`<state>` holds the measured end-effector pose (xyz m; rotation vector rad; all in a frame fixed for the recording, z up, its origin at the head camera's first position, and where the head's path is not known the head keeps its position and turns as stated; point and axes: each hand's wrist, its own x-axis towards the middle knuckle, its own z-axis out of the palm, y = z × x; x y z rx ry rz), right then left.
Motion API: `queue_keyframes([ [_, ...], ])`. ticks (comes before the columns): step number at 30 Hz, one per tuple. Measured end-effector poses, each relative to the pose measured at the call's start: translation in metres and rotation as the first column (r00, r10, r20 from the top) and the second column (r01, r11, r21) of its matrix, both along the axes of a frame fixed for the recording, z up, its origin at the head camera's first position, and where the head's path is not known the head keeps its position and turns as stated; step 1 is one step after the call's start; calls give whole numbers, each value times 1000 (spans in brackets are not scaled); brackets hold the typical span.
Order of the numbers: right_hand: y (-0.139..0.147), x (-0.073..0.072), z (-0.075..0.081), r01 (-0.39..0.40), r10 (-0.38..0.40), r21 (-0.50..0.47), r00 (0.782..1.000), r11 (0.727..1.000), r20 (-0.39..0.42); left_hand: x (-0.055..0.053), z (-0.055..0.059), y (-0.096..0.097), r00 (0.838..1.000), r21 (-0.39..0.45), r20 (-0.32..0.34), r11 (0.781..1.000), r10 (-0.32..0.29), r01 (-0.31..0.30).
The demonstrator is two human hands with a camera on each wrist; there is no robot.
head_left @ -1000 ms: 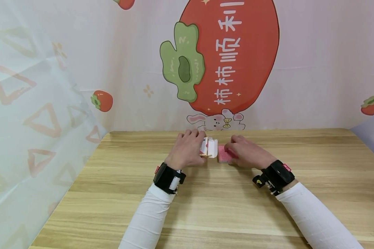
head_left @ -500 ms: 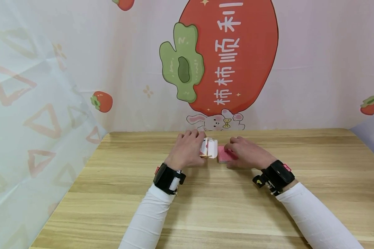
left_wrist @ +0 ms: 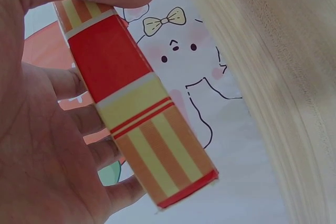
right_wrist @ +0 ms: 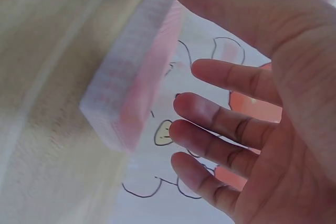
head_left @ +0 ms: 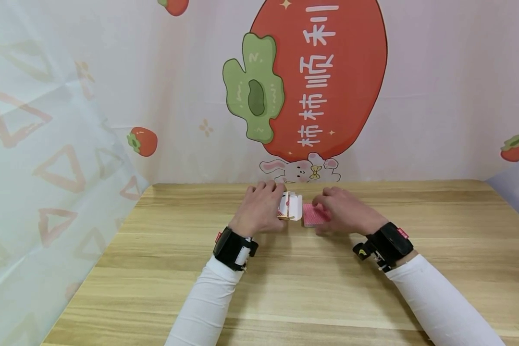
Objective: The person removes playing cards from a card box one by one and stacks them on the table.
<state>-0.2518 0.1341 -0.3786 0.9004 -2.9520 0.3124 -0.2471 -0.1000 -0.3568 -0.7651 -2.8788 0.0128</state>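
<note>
My left hand (head_left: pixel 259 211) grips a small cardboard playing-card box (head_left: pixel 290 205) between thumb and fingers. The box's white flap hangs open on the side toward the right hand. In the left wrist view, the box's narrow side (left_wrist: pixel 113 69) shows red with orange and yellow stripes. A deck of playing cards (head_left: pixel 312 215) with pink-red patterned backs lies on the table just right of the flap. Over the deck's right part is my right hand (head_left: pixel 343 211), partly hiding it. The right wrist view has its fingers loosely extended beside the deck (right_wrist: pixel 126 72), with the thumb near one end.
Both things are near the back edge of the wooden table (head_left: pixel 285 283). Behind it hangs a pale cloth backdrop (head_left: pixel 190 96) printed with a large red persimmon and a rabbit. Each wrist wears a black camera strap (head_left: pixel 389 245) over a white sleeve.
My right hand has shifted slightly to the right and its fingers have loosened about the deck. The left hand and the card box have stayed in place.
</note>
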Motion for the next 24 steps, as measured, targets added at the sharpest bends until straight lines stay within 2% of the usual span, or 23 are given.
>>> queue_keyframes([
  [8, 2, 2, 10, -60, 52, -72, 991, 996, -121, 1, 0, 1, 1000, 7, -2, 1000, 1, -1],
  [13, -5, 8, 18, -90, 66, -165, 987, 982, -144, 2, 0, 2, 1000, -9, -10, 1000, -2, 2],
  [20, -18, 15, 24, -143, 86, -345, 981, 928, -174, 3, 1, 5, 1000, -18, -14, 1000, -9, 8],
  [24, -25, 16, 21, -139, 80, -423, 985, 895, -156, 4, 1, 6, 1000, -22, -23, 1000, -14, 14],
])
